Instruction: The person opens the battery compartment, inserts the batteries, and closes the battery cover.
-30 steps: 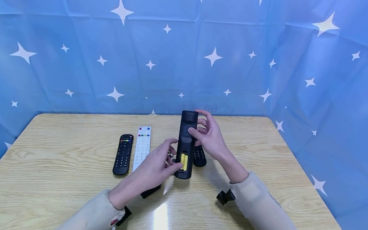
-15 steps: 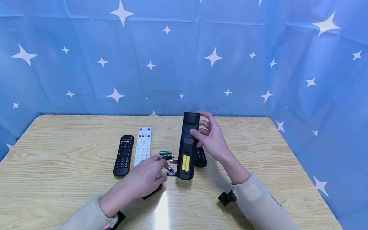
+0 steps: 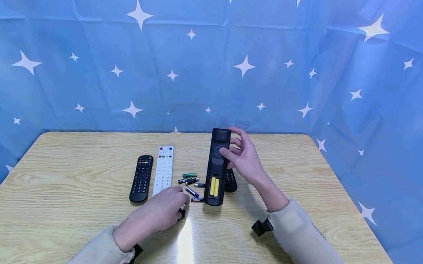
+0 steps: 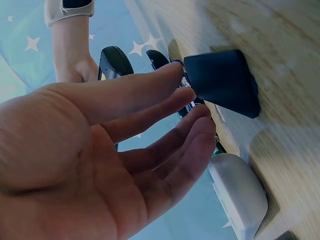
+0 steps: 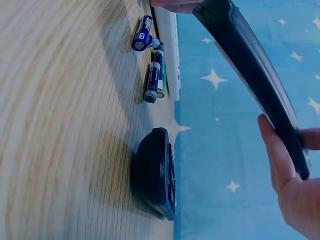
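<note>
My right hand [image 3: 244,159] holds a black remote control [image 3: 217,165] upright by its upper end, its back towards me. Its battery compartment is uncovered, with two yellow batteries [image 3: 214,186] side by side in it. Low over the table is my left hand [image 3: 159,210], fingers loosely bent. In the left wrist view, its thumb and fingertips are right at the edge of a flat black piece [image 4: 222,82] like a battery cover. From the head view, the hand hides most of that piece [image 3: 181,214]. Several loose batteries [image 3: 192,192] lie between the left hand and the held remote.
A black remote [image 3: 141,178] and a white remote [image 3: 164,167] lie face up on the wooden table [image 3: 83,180] at the left. Another black remote [image 3: 231,181] lies partly hidden behind the held one. A blue star-patterned cloth [image 3: 201,66] hangs behind.
My left hand has left the battery compartment and moved left and down to the flat black piece, uncovering the loose batteries. The right hand keeps hold of the remote, shifted slightly right.
</note>
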`<state>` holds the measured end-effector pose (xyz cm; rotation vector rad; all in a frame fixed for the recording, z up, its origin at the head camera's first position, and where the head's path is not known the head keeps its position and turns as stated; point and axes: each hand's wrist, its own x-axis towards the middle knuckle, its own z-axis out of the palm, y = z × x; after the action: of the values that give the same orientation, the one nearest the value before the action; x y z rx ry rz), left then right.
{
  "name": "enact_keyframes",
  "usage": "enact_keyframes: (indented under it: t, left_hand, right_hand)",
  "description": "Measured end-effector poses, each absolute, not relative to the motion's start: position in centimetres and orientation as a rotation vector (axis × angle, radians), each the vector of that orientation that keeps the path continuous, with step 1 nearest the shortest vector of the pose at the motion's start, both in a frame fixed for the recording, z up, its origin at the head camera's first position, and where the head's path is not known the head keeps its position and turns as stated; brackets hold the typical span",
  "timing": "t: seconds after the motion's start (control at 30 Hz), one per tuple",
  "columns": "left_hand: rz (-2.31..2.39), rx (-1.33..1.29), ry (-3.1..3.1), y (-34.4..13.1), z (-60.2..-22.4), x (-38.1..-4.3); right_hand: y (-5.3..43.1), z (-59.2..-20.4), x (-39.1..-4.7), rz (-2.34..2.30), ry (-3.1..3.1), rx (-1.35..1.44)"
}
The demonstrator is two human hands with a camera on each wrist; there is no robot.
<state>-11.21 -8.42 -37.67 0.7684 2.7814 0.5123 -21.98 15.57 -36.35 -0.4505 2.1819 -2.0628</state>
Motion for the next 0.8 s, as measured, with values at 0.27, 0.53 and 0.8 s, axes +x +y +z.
enact_keyframes:
  t: [0.27, 0.53, 0.8]
  left_hand:
    - [0.514, 0.82, 2.781, -8.59, -38.03, -11.29]
    - [0.508, 0.81, 2.771, -8.47, -38.08, -11.39]
    - [0.525, 0.806, 2.763, -8.36, -38.03, -11.46]
  right_hand:
    - [15.53, -36.43, -21.99, -2.069, 2.177, -0.456]
    - [15.46, -36.48, -21.97, -2.073, 2.168, -0.47]
    - [15.54, -36.56, -21.95, -2.068, 2.178, -0.466]
